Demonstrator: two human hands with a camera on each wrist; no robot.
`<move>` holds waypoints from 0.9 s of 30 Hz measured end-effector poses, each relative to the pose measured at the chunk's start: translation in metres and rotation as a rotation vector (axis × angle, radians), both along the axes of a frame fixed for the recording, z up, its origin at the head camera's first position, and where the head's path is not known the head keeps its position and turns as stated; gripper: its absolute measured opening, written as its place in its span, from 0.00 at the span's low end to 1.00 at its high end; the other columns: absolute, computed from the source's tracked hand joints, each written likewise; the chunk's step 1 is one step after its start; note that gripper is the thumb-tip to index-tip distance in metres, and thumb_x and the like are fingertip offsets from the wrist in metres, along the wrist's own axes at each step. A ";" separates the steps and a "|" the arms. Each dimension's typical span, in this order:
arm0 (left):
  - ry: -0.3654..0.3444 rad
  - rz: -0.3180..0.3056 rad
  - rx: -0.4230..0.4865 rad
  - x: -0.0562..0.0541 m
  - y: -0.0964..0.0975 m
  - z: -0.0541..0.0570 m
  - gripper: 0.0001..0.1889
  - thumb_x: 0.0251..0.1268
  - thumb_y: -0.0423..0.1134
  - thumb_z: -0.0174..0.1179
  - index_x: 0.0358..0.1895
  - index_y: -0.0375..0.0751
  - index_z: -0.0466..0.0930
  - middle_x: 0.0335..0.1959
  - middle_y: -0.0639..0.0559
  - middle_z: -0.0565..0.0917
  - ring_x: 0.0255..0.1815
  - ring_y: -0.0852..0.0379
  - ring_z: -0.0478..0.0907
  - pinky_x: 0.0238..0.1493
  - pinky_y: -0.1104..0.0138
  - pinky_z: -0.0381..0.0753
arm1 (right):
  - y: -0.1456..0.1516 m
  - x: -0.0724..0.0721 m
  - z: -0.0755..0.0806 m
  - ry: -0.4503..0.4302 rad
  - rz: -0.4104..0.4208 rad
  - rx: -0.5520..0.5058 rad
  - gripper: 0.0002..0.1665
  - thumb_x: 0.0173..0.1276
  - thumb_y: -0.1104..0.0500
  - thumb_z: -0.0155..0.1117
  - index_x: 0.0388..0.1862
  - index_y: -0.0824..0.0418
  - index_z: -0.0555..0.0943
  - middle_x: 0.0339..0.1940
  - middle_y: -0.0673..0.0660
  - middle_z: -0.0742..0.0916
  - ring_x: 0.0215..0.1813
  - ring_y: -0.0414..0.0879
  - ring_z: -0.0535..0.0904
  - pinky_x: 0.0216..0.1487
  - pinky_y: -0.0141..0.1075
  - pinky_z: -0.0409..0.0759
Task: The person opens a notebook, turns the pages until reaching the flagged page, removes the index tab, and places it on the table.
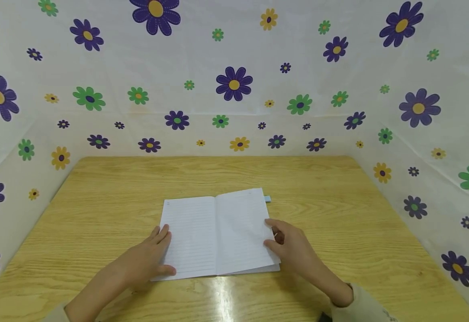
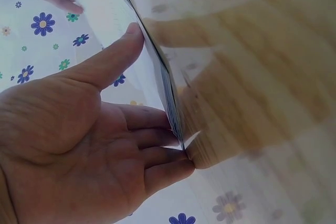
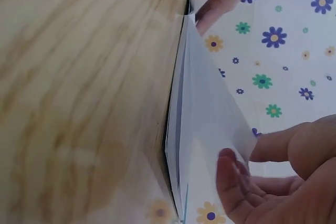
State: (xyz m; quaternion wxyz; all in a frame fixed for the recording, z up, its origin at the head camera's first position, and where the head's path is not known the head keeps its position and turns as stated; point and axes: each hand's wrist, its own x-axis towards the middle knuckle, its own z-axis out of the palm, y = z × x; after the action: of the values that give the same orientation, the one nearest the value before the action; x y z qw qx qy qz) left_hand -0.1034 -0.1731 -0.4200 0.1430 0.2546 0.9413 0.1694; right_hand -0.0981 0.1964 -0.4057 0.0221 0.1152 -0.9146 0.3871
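Observation:
An open notebook [image 1: 190,241] with faintly ruled white pages lies on the table. My left hand [image 1: 147,257] rests on the outer edge of its left page, fingers extended and thumb near the lower corner. In the left wrist view, the fingertips of that hand [image 2: 79,135] touch the notebook's edge. My right hand [image 1: 296,246] pinches the outer edge of a right-hand page [image 1: 242,232] between thumb and fingers. From the right wrist view, this page [image 3: 210,98] is raised at a slant above the pages under it.
A small light-blue tab [image 1: 268,199] sticks out past the notebook's upper right edge. The wooden table [image 1: 218,174] has a glossy surface with a bright reflection near the front. White flower-print sheeting [image 1: 202,58] encloses the back and both sides.

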 end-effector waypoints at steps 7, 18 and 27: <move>-0.022 0.013 0.007 0.000 0.001 0.002 0.50 0.64 0.54 0.71 0.73 0.15 0.59 0.79 0.22 0.53 0.78 0.22 0.48 0.70 0.36 0.63 | 0.007 -0.003 0.003 -0.143 -0.021 -0.273 0.35 0.66 0.73 0.72 0.70 0.76 0.72 0.43 0.59 0.87 0.37 0.43 0.84 0.38 0.28 0.82; -0.019 0.018 0.004 0.001 0.001 0.003 0.50 0.64 0.53 0.71 0.73 0.15 0.60 0.78 0.22 0.54 0.78 0.22 0.48 0.71 0.36 0.63 | 0.011 -0.003 0.005 -0.266 0.041 -0.445 0.33 0.72 0.64 0.70 0.72 0.73 0.72 0.51 0.66 0.88 0.45 0.46 0.87 0.47 0.36 0.87; -0.015 0.018 0.007 0.000 0.000 0.003 0.50 0.64 0.54 0.71 0.73 0.15 0.60 0.78 0.22 0.55 0.78 0.22 0.49 0.71 0.36 0.63 | 0.008 -0.005 0.006 -0.355 0.034 -0.573 0.35 0.75 0.64 0.65 0.77 0.72 0.67 0.60 0.69 0.85 0.55 0.49 0.86 0.55 0.39 0.85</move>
State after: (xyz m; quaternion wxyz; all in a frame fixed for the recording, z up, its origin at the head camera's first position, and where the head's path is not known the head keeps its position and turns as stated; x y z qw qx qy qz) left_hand -0.1030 -0.1727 -0.4173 0.1477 0.2452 0.9419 0.1759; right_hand -0.1031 0.2046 -0.3995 -0.1123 0.0505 -0.7560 0.6429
